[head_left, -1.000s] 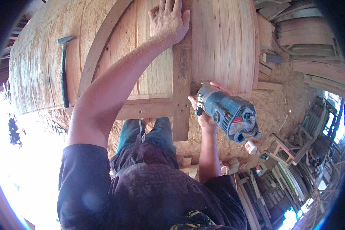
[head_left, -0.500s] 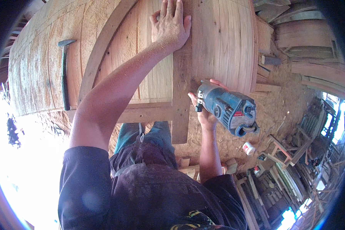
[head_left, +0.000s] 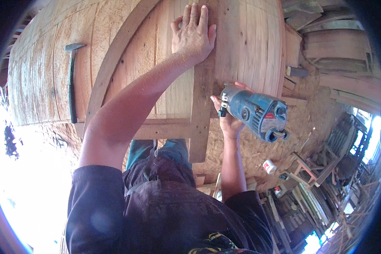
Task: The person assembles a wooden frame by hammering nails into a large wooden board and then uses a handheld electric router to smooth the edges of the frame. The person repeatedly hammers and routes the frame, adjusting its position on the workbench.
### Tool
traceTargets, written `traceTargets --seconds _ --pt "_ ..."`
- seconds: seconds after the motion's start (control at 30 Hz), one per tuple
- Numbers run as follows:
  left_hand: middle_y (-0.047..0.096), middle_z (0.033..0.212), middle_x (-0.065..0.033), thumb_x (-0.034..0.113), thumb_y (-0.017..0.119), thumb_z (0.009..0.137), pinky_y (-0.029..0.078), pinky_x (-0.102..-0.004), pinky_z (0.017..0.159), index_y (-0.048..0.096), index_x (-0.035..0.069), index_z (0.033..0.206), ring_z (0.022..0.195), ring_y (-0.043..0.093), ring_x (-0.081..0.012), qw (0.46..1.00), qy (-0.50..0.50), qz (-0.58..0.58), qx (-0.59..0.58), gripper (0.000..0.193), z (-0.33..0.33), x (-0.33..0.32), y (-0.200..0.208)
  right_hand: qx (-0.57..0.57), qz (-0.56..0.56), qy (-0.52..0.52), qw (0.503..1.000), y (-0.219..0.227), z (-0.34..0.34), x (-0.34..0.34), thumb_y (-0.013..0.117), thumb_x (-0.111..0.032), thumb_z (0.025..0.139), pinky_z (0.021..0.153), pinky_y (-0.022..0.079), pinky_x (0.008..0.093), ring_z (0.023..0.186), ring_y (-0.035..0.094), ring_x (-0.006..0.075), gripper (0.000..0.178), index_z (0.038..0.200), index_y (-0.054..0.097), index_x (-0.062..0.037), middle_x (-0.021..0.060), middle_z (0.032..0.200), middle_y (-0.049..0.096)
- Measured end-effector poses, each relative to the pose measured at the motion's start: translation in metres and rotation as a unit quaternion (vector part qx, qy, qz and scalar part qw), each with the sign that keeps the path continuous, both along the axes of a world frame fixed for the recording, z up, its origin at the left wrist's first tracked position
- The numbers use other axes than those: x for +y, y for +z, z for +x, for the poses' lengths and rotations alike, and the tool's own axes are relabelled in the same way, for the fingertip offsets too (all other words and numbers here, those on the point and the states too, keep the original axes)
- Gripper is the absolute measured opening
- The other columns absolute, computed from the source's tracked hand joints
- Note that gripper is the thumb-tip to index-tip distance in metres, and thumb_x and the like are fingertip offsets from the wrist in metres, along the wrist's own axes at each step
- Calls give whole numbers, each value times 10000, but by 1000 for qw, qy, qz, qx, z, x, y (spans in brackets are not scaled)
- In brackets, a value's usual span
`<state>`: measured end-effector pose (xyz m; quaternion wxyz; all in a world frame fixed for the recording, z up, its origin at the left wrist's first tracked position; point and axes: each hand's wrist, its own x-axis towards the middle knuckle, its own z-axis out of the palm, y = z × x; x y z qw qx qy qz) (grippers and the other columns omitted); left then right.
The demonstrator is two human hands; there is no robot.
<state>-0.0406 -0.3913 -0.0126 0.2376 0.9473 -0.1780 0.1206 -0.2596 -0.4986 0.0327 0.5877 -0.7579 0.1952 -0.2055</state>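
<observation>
My left hand (head_left: 193, 40) lies with fingers stretched out on the wood near the far end of a straight dusty board (head_left: 202, 93). Its thumb is on the right, over that board. A small pale spot shows beside its leftmost finger, too small to make out. My right hand (head_left: 230, 122) grips a blue trim router (head_left: 260, 113) from below and behind, its fingertips showing past the far side. The router is tilted, its cable end toward the lower right and its metal collar with a black knob toward the boards. Its working end is hidden.
A hammer (head_left: 72, 82) rests on the planked wooden panel (head_left: 42, 67) at left, beside a curved wooden strip (head_left: 122, 40). Wood shavings cover the ground (head_left: 258, 148), where a white tub (head_left: 269, 167) lies. Stacked timber (head_left: 338, 51) stands at right, scrap wood (head_left: 300, 203) lower right.
The view has shifted slightly. The router and my right hand sit a little higher and farther right. My left hand appears slightly lower and farther right, still on the wood.
</observation>
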Motion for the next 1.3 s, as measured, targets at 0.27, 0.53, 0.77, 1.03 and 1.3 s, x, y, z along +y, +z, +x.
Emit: traceTargets --seconds 0.27,0.53,0.77,1.03,1.3 --pt "375 1709 -207 421 439 1127 243 -569 1260 368 48 1653 1627 290 -344 999 1 -29 20 649 -3 -1 7 -9 -19 14 1000 -10 11 -8 1029 -122 721 959 563 374 1103 636 205 849 1400 525 -35 113 1321 631" --pt "384 1701 -220 403 461 1118 270 -572 1244 385 45 1640 1615 310 -349 999 2 -35 35 637 -4 -1 13 -36 -95 47 994 0 32 -8 1004 -24 713 1048 562 379 1208 592 212 890 1440 491 -55 98 1413 578" --pt "416 1677 -215 382 509 1103 289 -568 1231 410 46 1624 1607 329 -345 998 10 -51 26 629 -6 -2 13 -39 -209 62 975 1 49 -15 1006 -24 706 1040 566 356 1198 576 198 903 1448 491 -47 93 1364 580" --pt "417 1678 -214 366 537 1088 292 -561 1230 426 44 1615 1604 337 -335 998 16 -58 26 628 -6 -2 16 -53 -191 52 979 2 71 -15 1015 -73 736 981 536 360 1157 585 196 845 1407 501 -38 93 1350 601" --pt "382 1702 -209 351 534 1099 289 -563 1241 396 49 1632 1620 314 -328 997 11 -68 40 628 -8 -2 16 -64 -206 54 975 -3 94 -23 1014 -84 746 1027 515 388 1179 580 225 820 1383 500 -32 100 1363 601"
